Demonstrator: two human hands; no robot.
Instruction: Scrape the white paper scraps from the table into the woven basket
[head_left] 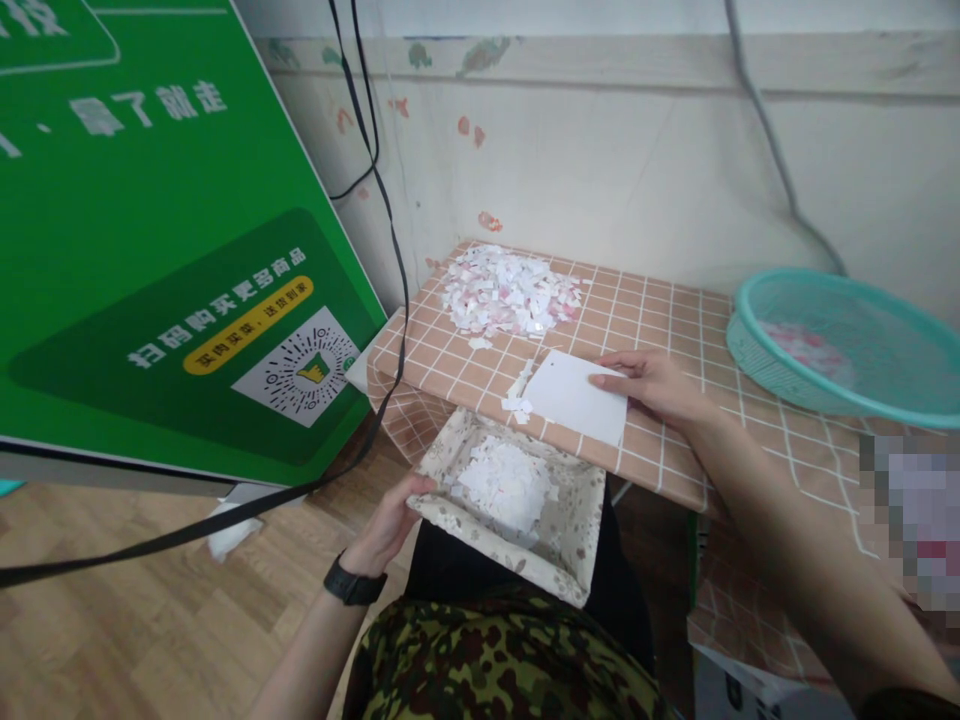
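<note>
My left hand (397,518) grips the left corner of a patterned fabric tray (517,568), its thumb over the rim. White paper scraps (506,485) lie heaped inside that tray, which sits above my lap, just below the table edge. With my right hand (660,385) I hold a white card (574,395) by its right side, thumb on top and fingers partly hidden behind. The card lies against the tabletop near its front edge, and a few small scraps (517,405) are at its left side.
A pile of white and pink paper pieces (510,290) covers the back left of the checked tablecloth (637,310). At the right stands a turquoise mesh basket (847,345) with pink pieces inside. A big green sign (172,250) and a hanging black strap (397,250) are at the left.
</note>
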